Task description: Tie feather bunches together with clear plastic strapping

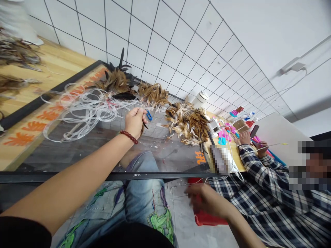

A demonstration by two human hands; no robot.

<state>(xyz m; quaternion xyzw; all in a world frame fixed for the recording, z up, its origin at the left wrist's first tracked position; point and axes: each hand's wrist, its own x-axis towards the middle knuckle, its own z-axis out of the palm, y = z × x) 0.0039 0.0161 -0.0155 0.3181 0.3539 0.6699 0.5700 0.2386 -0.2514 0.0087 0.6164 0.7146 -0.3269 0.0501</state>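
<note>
My left hand [134,121], wearing a dark red bead bracelet [128,136], is closed above the glossy board [103,156]. A dark feather tip [145,126] pokes out below its fingers. Right beside the fingertips is a small blue tool or clip [149,115]; whether they touch it I cannot tell. To the left of this hand lies a loose tangle of clear plastic strip [85,115]. Brown feather piles [190,122] lie to its right and behind it. My right hand [203,199] hangs low past the board's front edge, above a red bin [210,219], its fingers smeared by motion.
At the right, a person in a plaid shirt [263,193] works at the same table with pink and blue pieces [226,132]. White cables [234,162] and a white jar [200,99] are nearby. More feathers [18,51] lie far left. A tiled wall [155,41] stands behind.
</note>
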